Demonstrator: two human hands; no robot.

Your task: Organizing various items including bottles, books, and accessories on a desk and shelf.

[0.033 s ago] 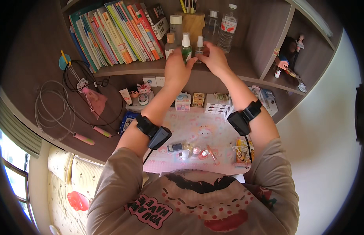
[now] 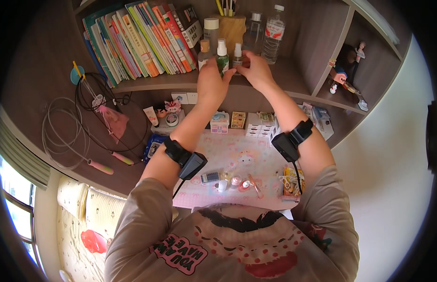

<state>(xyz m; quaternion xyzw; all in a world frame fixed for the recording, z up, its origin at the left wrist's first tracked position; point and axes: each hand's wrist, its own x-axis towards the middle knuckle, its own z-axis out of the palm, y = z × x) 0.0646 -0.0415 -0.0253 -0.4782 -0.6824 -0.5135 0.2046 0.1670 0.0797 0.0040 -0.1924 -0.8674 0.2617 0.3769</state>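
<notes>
Head view shows both hands raised to the wooden shelf (image 2: 152, 81), where the green spray bottle (image 2: 222, 62) is taken as the landmark. Well to its left, a leaning row of books (image 2: 138, 40) is seen unchanged from the earlier frame. Just left of the landmark, a bottle with an orange-brown cap (image 2: 204, 45) is partly covered by the left hand (image 2: 211, 81). That hand's fingers are curled, and the green bottle is framed between them and the thumb; whether they are closed on it cannot be told, as the fingertips are hidden. Compared with before, the green bottle's white pump has been shifted slightly leftward. Just right of it, a small clear spray bottle (image 2: 237, 54) has likewise been shifted a little to the left. It is flanked by the bent thumb and forefinger of the right hand (image 2: 258, 73); whether it is gripped cannot be made out. Further right of the landmark and behind, a clear silver-capped bottle (image 2: 254, 33) and a white-capped water bottle (image 2: 274, 35) are left in place.
</notes>
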